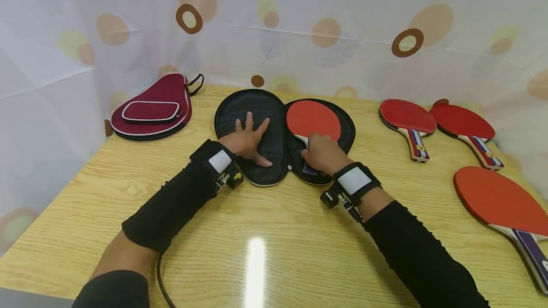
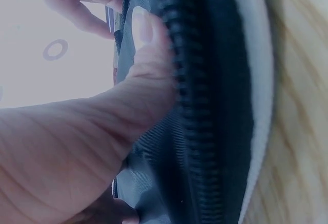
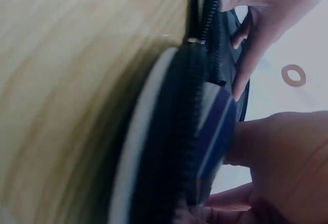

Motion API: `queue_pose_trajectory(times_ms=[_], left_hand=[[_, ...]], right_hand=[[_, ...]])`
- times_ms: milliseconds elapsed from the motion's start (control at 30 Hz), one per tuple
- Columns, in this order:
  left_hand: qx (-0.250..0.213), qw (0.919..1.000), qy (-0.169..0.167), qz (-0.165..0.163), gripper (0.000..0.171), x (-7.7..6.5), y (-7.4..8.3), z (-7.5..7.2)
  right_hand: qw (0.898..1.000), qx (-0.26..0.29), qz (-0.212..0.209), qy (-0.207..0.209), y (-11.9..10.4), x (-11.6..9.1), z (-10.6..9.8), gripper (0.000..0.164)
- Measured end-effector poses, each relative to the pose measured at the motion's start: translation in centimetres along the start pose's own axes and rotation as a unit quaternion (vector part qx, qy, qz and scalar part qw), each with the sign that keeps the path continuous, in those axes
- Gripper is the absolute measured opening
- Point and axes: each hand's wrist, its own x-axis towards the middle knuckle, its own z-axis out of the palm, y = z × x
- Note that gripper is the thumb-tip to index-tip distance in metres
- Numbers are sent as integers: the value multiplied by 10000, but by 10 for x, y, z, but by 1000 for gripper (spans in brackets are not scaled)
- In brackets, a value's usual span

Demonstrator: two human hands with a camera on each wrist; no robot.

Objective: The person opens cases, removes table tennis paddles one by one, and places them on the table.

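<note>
A black zippered paddle case [image 1: 244,103] lies unfolded on the table, its two halves side by side. My left hand [image 1: 248,141] rests with spread fingers on the left half. Over the right half, my right hand [image 1: 324,155] grips the handle of a table tennis paddle [image 1: 313,119] whose orange-red face is up. The paddle lies within that half's outline; its blue-purple handle [image 3: 218,126] shows beside the zipper in the right wrist view. In the left wrist view, the left thumb [image 2: 148,65] presses the dark lining next to the zipper teeth [image 2: 189,116].
A dark red paddle case [image 1: 156,94] with a small front pocket and black strap lies at the back left. On the right are two red paddles [image 1: 408,115] [image 1: 464,120] with striped handles and, nearer, an orange-red paddle [image 1: 501,198]. A patterned curtain [image 1: 299,27] hangs behind the wooden table [image 1: 205,251].
</note>
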Motion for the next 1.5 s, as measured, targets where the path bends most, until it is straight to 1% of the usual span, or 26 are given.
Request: queue_pose_trajectory(times_ms=[100, 233, 367, 467, 567, 700, 767, 867, 1000, 1067, 1133, 1233, 1333, 1500], left_hand=[[22, 10000, -28, 7, 121, 1, 3, 1], [23, 10000, -40, 16, 121, 2, 6, 2], [-27, 10000, -50, 22, 121, 2, 8, 2], [-79, 10000, -36, 6, 121, 0, 8, 1], [-94, 10000, 15, -8, 120, -3, 7, -1], [-47, 10000, 77, 14, 119, -5, 4, -4], [-5, 10000, 82, 17, 119, -5, 3, -4], [-18, 10000, 50, 12, 120, -4, 2, -4], [-78, 10000, 0, -5, 121, -2, 2, -2], [-116, 9999, -25, -26, 121, -1, 3, -1], [-137, 9999, -26, -45, 121, -2, 3, -1], [-117, 9999, 22, -21, 121, -2, 3, -3], [-93, 10000, 30, 15, 120, -2, 4, -3], [-77, 10000, -37, 16, 121, 0, 6, -1]], right_hand=[[9998, 67, -10, 168, 6, -1, -2, 27], [9975, 263, -123, 645, 19, -6, -8, 26], [9927, 386, -339, 1094, 33, -19, -20, 25], [9897, 398, -459, 1298, 41, -34, -33, 31], [9873, 325, -509, 1467, 50, -53, -48, 36], [9859, 147, -508, 1588, 68, -83, -62, 36], [9868, 58, -446, 1554, 79, -98, -65, 39], [9903, -30, -241, 1369, 96, -120, -65, 45], [9948, -63, 91, 1017, 116, -147, -62, 42], [9958, -102, 240, 877, 125, -160, -60, 45], [9963, -178, 419, 728, 132, -170, -58, 52], [9957, -330, 693, 516, 141, -184, -54, 61], [9944, -496, 855, 383, 148, -194, -46, 62], [9948, -573, 778, 330, 155, -204, -32, 60]])
